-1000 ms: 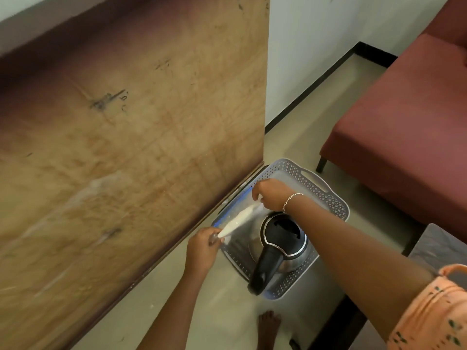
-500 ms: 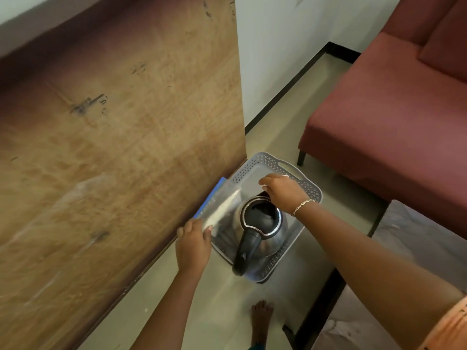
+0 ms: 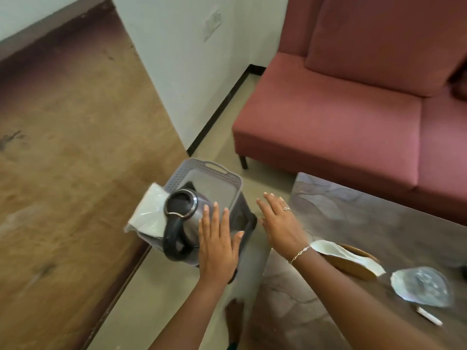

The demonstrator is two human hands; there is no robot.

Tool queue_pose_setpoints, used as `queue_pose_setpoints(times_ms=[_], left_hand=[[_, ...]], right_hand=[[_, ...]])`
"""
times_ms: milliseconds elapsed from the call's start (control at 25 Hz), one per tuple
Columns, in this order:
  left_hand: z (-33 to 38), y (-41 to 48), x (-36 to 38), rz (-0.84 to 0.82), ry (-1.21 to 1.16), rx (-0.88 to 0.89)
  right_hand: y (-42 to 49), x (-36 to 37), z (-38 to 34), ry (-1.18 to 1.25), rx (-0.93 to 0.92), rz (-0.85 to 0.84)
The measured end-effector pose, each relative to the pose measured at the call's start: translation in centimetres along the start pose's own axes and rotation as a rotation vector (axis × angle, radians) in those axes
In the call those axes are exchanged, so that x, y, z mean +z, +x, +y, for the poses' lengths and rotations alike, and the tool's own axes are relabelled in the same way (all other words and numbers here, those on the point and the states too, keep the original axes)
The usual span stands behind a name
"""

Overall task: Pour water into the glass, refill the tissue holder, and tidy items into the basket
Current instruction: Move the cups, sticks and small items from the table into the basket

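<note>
A grey perforated basket [image 3: 213, 170] stands on the floor between a wooden panel and a low table. Inside it sits a steel kettle [image 3: 188, 218] with a black handle and black lid. A clear plastic tissue packet [image 3: 150, 213] leans over the basket's left rim. My left hand [image 3: 218, 242] hovers flat, fingers straight, over the basket's near right corner and holds nothing. My right hand [image 3: 280, 223] is spread open just right of the basket, also holding nothing. On the table lie a wooden tissue holder [image 3: 351, 263] with a white tissue and a crumpled clear wrapper [image 3: 422, 286].
A brown wooden panel [image 3: 70, 173] fills the left. A red sofa [image 3: 353, 109] stands at the back right. The marbled low table [image 3: 366, 223] lies right of the basket, with a small white stick [image 3: 429, 316] near its front. My bare foot [image 3: 233, 317] is on the floor below.
Both hands have let go: the left released the tissue packet, the right left the kettle. Both now hover open nearer me. The view swung right, showing the table.
</note>
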State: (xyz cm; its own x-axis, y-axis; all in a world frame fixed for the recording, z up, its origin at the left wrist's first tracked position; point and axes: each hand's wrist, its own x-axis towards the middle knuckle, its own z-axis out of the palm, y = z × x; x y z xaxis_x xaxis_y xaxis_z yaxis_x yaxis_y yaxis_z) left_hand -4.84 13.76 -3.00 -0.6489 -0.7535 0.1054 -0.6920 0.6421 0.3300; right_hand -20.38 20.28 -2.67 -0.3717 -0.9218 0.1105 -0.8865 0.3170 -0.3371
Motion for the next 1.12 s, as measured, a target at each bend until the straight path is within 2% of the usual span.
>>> queue_pose_setpoints(times_ms=[360,560,720,840,1120], left_hand=[[19.8,-8.5,7.1,-0.189,0.07,0.331],[28.6,-10.8,9.8,-0.271,0.07,0.537],[34.2,-12.3,10.9,-0.313,0.031,0.659],[37.0,-13.1,11.9,-0.392,0.053,0.749],[42.7,-13.5,14.8,-0.54,0.057,0.883]], right_hand=[[-20.9,-8.0,14.5,-0.211,0.268,0.105],[-29.6,-11.3,20.4,-0.277,0.469,0.107],[-34.4,-12.4,23.1,-0.183,0.621,0.112],[-37.6,-12.7,24.7,-0.052,0.726,0.187],[-48.1,-12.7,30.0,0.224,1.182,0.429]])
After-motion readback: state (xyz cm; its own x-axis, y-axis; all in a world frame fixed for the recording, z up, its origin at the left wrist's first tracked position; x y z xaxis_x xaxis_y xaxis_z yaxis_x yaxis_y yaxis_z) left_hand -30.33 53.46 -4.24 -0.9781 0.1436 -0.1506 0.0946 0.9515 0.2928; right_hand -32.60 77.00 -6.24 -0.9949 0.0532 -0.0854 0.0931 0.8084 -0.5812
